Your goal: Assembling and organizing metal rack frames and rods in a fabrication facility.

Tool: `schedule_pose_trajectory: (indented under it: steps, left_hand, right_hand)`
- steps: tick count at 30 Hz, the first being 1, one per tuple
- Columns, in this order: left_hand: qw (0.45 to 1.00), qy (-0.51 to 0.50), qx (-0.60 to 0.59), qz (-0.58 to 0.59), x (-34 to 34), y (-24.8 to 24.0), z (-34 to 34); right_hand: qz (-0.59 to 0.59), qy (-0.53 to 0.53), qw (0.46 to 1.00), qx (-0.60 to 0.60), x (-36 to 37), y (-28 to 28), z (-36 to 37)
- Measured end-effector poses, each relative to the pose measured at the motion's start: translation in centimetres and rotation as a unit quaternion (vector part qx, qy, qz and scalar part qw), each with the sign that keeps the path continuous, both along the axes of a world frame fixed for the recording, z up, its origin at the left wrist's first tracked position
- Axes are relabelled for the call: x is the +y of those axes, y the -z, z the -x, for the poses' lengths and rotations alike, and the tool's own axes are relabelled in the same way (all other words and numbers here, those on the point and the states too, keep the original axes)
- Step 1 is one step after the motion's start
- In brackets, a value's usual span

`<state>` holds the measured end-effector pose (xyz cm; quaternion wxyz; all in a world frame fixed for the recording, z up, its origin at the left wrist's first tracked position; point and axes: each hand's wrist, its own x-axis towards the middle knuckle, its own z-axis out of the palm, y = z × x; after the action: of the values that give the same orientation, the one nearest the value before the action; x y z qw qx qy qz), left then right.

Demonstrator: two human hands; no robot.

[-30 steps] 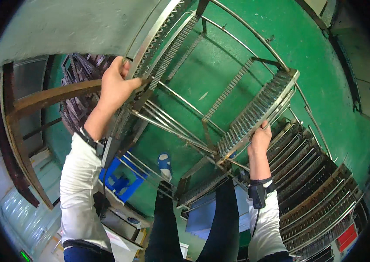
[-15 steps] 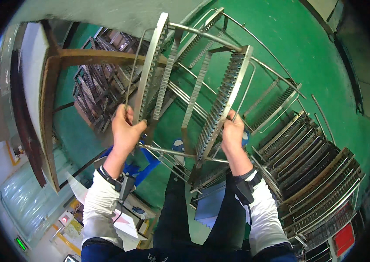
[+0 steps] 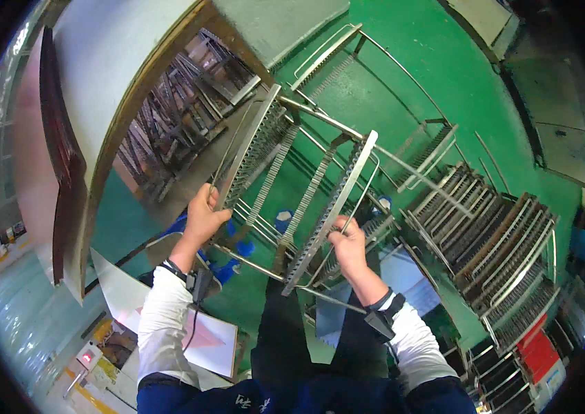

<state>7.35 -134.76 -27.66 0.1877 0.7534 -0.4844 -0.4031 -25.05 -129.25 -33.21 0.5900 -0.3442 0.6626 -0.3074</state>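
Observation:
Both hands hold a metal slotted rack (image 3: 334,207), with toothed side rails joined by round rods, tilted in front of my legs. My left hand (image 3: 202,219) is closed around the wire handle by its left toothed rail. At the right rail, my right hand (image 3: 349,247) is closed on the other wire handle. Toothed inner strips run between the two rails. Beyond the held rack, a similar metal rack (image 3: 437,153) stands on the green floor, partly hidden by it.
Several slotted racks (image 3: 496,241) stand packed in a row at the right. Under a large brown-edged tabletop (image 3: 116,62) at the left lies a pile of dark toothed racks (image 3: 182,114). A blue-grey sheet (image 3: 403,279) lies near my legs. Green floor (image 3: 403,52) stretches ahead.
The held rack and my right hand have come lower and nearer to me. My view has shifted, with the tabletop covering more of the left side. Both hands keep their hold.

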Motion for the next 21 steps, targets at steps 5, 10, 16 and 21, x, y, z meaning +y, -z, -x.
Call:
schedule_pose_trajectory:
  steps: [5,10,16,21]
  left_hand:
    - [0.997,0.073,0.000,-0.010,2.2,3.8,-2.3]
    - [0.991,0.108,-0.057,-0.048,0.4,8.1,-4.8]
    - [0.990,0.133,-0.024,-0.043,-2.0,12.7,-5.4]
    - [0.988,0.138,-0.051,-0.038,-2.5,15.9,-6.9]
  right_hand:
    - [-0.223,0.114,0.966,-0.062,5.4,-1.2,-0.4]
    - [-0.250,0.173,0.953,-0.001,10.8,3.6,2.7]
    - [-0.247,0.183,0.951,0.029,13.8,7.4,3.8]
    - [-0.213,0.169,0.961,0.055,13.7,10.6,3.2]
